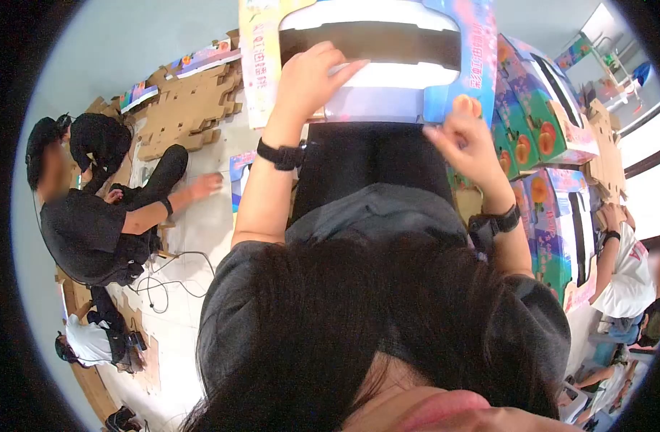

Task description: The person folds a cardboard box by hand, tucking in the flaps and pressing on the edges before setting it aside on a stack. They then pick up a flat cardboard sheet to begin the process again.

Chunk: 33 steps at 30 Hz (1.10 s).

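Observation:
A colourful printed carton (373, 104) with a wide window cut-out and a dark band across it stands upright in front of my body at the top of the head view. My left hand (314, 75) rests at the window's left part, its fingers apart and pointing right, with nothing seen in them. Near the carton's lower right corner is my right hand (463, 140), its fingers curled together. Whether something small is between those fingers cannot be made out. Both wrists wear black bands.
Printed cartons (560, 230) stand stacked on the right. Flattened brown cardboard (186, 108) lies at the upper left. A dark-clothed person (85, 230) sits on the left, one arm reaching inward, above loose cables (157, 288). A person in white (629, 277) is at the right.

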Each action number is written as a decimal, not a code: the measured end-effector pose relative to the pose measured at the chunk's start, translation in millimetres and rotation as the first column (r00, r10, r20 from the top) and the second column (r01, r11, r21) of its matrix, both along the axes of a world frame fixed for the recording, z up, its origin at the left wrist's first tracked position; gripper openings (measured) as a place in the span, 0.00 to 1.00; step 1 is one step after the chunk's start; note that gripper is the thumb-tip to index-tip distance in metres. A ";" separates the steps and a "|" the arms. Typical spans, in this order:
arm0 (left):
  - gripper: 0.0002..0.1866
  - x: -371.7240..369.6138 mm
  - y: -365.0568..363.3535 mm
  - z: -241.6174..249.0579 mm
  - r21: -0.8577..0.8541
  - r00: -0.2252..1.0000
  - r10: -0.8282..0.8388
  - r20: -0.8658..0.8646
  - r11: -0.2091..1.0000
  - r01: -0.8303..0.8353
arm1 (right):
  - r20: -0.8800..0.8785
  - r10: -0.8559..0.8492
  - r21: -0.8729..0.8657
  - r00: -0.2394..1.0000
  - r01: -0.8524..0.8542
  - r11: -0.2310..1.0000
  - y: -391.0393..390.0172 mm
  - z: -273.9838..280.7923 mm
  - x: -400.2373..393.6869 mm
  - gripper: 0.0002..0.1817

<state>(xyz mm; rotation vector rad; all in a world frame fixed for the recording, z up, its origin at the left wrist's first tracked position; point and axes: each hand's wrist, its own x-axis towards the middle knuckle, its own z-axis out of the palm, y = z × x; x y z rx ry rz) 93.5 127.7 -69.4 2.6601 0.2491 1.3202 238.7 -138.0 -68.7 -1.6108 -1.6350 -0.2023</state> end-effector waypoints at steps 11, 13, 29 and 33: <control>0.20 -1.3 -27.8 -10.0 0.177 0.998 0.027 0.048 0.984 -0.035 | 0.490 -0.200 0.363 0.849 0.010 0.932 78.6 -14.1 25.2 0.21; 0.20 -5.7 -35.2 -13.8 0.206 0.994 0.076 0.072 0.974 -0.090 | 0.466 -0.205 0.255 0.861 0.091 0.963 75.3 -21.1 27.0 0.23; 0.11 -35.4 -56.9 -40.3 0.190 0.994 0.004 0.111 0.981 -0.025 | 0.402 -0.556 0.744 0.727 0.094 0.662 21.5 89.1 22.0 0.20; 0.09 -39.9 -68.6 -58.1 0.214 0.983 -0.055 0.178 0.977 0.016 | 0.503 -0.536 0.521 0.678 0.256 0.814 16.7 106.3 20.3 0.19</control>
